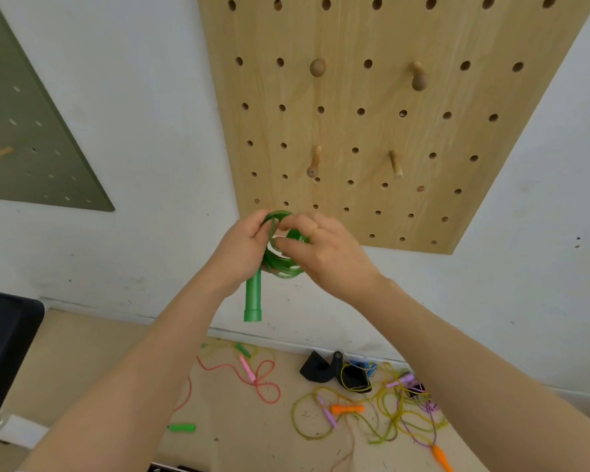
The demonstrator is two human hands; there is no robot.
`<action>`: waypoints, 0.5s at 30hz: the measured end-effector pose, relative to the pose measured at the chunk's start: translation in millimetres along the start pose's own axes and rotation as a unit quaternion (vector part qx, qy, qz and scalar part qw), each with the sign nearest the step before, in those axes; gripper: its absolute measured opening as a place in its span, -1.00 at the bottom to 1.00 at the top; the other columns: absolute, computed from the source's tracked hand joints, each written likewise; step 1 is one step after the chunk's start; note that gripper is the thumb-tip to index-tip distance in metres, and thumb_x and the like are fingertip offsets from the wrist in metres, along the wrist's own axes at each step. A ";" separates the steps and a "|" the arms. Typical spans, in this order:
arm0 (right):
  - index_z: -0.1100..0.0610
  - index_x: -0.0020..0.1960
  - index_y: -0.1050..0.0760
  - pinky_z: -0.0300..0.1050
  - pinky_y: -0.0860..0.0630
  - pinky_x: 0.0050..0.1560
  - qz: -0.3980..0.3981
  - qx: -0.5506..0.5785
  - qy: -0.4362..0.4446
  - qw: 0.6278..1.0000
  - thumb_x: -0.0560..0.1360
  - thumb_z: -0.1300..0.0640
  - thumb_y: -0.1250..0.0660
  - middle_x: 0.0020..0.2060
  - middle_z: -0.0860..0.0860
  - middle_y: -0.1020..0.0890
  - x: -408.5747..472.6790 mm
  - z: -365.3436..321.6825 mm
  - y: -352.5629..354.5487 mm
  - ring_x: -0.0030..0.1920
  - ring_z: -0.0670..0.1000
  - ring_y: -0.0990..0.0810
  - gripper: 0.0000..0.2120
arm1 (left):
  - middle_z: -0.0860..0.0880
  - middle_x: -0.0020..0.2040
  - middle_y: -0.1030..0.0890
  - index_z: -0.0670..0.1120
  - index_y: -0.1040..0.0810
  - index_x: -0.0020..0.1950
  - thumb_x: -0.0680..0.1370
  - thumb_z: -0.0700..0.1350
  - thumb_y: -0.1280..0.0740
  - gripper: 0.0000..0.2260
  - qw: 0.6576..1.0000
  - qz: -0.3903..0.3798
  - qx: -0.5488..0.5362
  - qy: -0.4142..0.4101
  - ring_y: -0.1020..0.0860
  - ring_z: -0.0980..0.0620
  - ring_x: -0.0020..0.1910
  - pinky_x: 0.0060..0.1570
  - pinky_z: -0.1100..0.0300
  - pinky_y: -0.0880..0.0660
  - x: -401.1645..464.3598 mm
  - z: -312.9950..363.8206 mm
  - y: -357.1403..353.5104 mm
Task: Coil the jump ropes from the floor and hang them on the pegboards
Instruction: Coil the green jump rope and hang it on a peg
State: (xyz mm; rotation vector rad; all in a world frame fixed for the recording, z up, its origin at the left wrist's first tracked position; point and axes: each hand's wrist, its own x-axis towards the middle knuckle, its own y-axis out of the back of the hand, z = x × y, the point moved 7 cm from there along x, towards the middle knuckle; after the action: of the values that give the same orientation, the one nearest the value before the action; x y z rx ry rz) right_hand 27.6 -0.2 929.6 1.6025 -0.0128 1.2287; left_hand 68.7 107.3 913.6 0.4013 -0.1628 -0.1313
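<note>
Below the wooden pegboard (372, 131), green jump rope (283, 257) coiled and pinched between left hand (242, 247) and right hand (324, 253), green handle (253, 298) hanging long-axis down, nearest lower-left peg (314, 163) directly above, both hands about equally near.

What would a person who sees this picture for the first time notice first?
First, the two hands, left hand and right hand, meeting in the middle, both gripping a coiled bright green plastic jump rope whose handle hangs down. Behind them, a light wooden pegboard with four wooden pegs fills the upper wall. Below, a tangle of yellow, purple, orange and red jump ropes lies on the tan floor.
</note>
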 end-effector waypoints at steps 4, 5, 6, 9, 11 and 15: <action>0.03 -0.16 -0.59 0.18 -0.31 0.14 0.010 0.014 -0.144 0.989 0.49 -0.05 -0.19 0.24 0.09 -0.49 -3.6 13.4 -10.2 0.22 0.16 -0.30 -0.75 | -0.06 0.06 -0.60 0.00 -0.52 0.14 0.64 -0.14 -0.11 -0.78 0.999 -0.002 0.024 -0.042 -0.55 0.02 -0.04 -0.33 0.48 -0.45 -4.2 2.6 15.7; 0.09 -0.13 -0.55 0.19 -0.41 0.07 0.025 0.052 -0.173 0.983 0.49 -0.01 -0.23 0.21 0.12 -0.48 -0.2 10.9 -9.6 0.18 0.16 -0.35 -0.79 | -0.04 0.07 -0.60 0.00 -0.52 0.15 0.64 -0.14 -0.10 -0.77 0.998 -0.003 0.038 -0.048 -0.55 0.01 -0.01 -0.31 0.48 -0.46 -3.8 2.0 18.5; 0.16 -0.07 -0.49 0.16 -0.48 0.01 0.041 0.114 -0.212 0.970 0.48 0.06 -0.30 0.19 0.12 -0.46 3.4 8.0 -11.9 0.13 0.15 -0.42 -0.84 | -0.03 0.07 -0.60 -0.01 -0.52 0.16 0.64 -0.14 -0.10 -0.77 0.998 -0.006 0.047 -0.052 -0.55 0.00 0.01 -0.29 0.48 -0.47 -3.4 2.1 20.9; 0.12 0.19 -0.24 -0.01 -0.54 0.07 0.075 0.362 -0.350 0.861 0.44 0.24 -0.41 0.12 -0.05 -0.40 17.9 -0.6 -20.6 0.02 -0.01 -0.54 -0.56 | -0.03 0.03 -0.63 -0.03 -0.55 0.14 0.63 -0.14 -0.11 -0.77 0.997 -0.018 0.049 -0.061 -0.56 -0.03 0.02 -0.05 0.24 -0.50 0.4 2.1 29.7; -0.01 0.30 -0.14 -0.11 -0.55 0.08 0.029 0.484 -0.383 0.786 0.44 0.24 -0.40 0.11 0.03 -0.47 27.0 -2.3 -31.2 -0.04 -0.02 -0.58 -0.41 | -0.02 -0.01 -0.64 -0.05 -0.55 0.12 0.63 -0.15 -0.11 -0.77 0.997 -0.019 0.038 -0.061 -0.57 -0.01 0.02 0.09 0.07 -0.48 2.9 2.4 39.4; 0.10 0.13 -0.42 -0.15 -0.50 -0.08 -0.094 0.611 -0.356 0.701 0.54 0.12 -0.27 -0.17 0.06 -0.58 35.3 -12.6 -45.2 -0.17 -0.03 -0.55 -0.82 | 0.02 -0.19 -0.59 -0.02 -0.53 0.02 0.63 -0.14 -0.11 -0.80 0.993 -0.064 0.049 -0.092 -0.53 0.06 -0.17 -0.07 0.15 -0.47 5.6 9.4 47.7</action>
State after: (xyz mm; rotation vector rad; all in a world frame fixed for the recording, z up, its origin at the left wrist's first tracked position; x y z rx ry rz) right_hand 60.7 47.6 921.0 3.0616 0.5770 0.2343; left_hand 76.9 146.4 941.9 0.4969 -0.3261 -0.2874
